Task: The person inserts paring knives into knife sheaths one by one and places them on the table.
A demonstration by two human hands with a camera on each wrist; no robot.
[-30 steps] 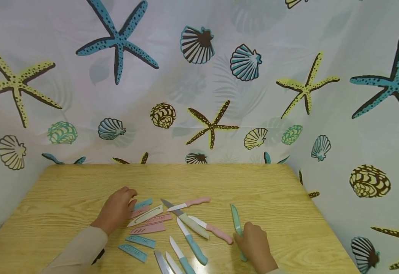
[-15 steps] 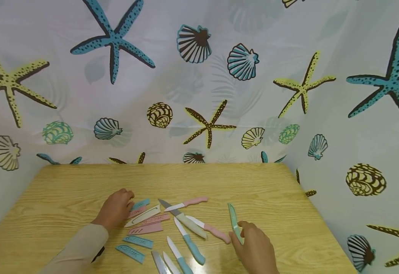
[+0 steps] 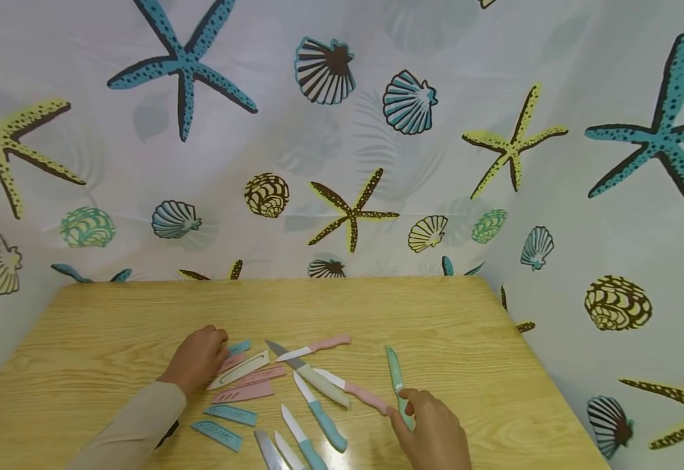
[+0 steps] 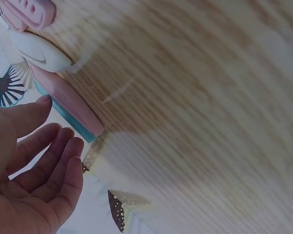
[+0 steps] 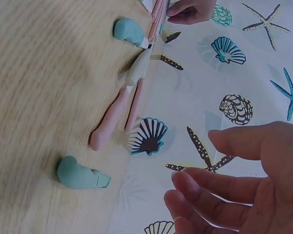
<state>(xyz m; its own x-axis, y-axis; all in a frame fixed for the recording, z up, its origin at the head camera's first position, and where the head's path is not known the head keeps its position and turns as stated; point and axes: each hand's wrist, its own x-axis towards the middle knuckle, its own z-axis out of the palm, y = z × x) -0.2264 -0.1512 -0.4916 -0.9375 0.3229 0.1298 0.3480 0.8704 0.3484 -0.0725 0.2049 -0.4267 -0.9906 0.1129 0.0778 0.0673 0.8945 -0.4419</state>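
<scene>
My right hand (image 3: 434,427) hovers by the handle of a green paring knife (image 3: 395,369), whose blade appears covered by a green sheath. In the right wrist view its thumb and fingers are apart, holding nothing, and the knife's green handle (image 5: 73,171) lies on the table away from them. My left hand (image 3: 197,358) is beside the far end of a row of sheaths: blue (image 3: 241,346), pink (image 3: 260,375) and cream (image 3: 239,370). Its fingers bend loosely around nothing in the left wrist view, close to a pink sheath (image 4: 71,100) and a blue one.
Between the hands lie bare-bladed knives: pink-handled (image 3: 365,397), cream-handled (image 3: 324,387) and blue-handled (image 3: 327,425), some crossing each other. Two blue sheaths (image 3: 217,435) lie nearer me. A shell-patterned curtain (image 3: 342,130) rises behind the wooden table (image 3: 465,326).
My right hand has let go of the green knife and drawn slightly back to the right, its fingers spreading. The left hand has stayed by the sheaths. The head view has turned slightly right.
</scene>
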